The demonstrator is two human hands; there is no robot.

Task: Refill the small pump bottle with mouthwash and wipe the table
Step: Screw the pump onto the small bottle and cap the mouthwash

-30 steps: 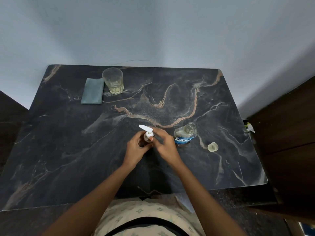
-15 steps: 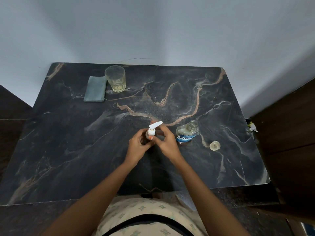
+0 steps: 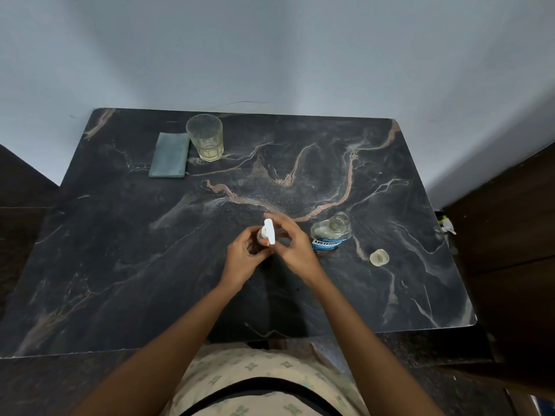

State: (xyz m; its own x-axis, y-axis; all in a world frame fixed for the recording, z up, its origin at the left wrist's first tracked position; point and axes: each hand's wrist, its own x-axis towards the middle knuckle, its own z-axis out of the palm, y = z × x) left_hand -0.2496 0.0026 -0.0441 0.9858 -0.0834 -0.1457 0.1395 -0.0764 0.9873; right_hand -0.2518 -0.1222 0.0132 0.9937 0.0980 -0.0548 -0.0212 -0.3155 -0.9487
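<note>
The small pump bottle [image 3: 268, 233] stands upright near the middle of the dark marble table [image 3: 120, 250], its white pump head pointing toward me. My left hand [image 3: 244, 256] grips the bottle's body. My right hand [image 3: 295, 249] has its fingers curled round the white pump head from the right. The bottle's body is mostly hidden by my fingers. Just to the right, the open mouthwash bottle [image 3: 330, 234] with a blue label stands uncapped. Its cap [image 3: 379, 257] lies on the table further right. A folded grey-green cloth [image 3: 170, 159] lies at the back left.
A drinking glass [image 3: 205, 141] with a little pale liquid stands next to the cloth at the back. A wall runs behind the table, and dark wooden furniture [image 3: 510, 235] stands close to the right edge. A small white object [image 3: 447, 228] sits in the gap there.
The white pump head has turned: it pointed left, then up and right, and now points toward me. Both hands stayed at the bottle.
</note>
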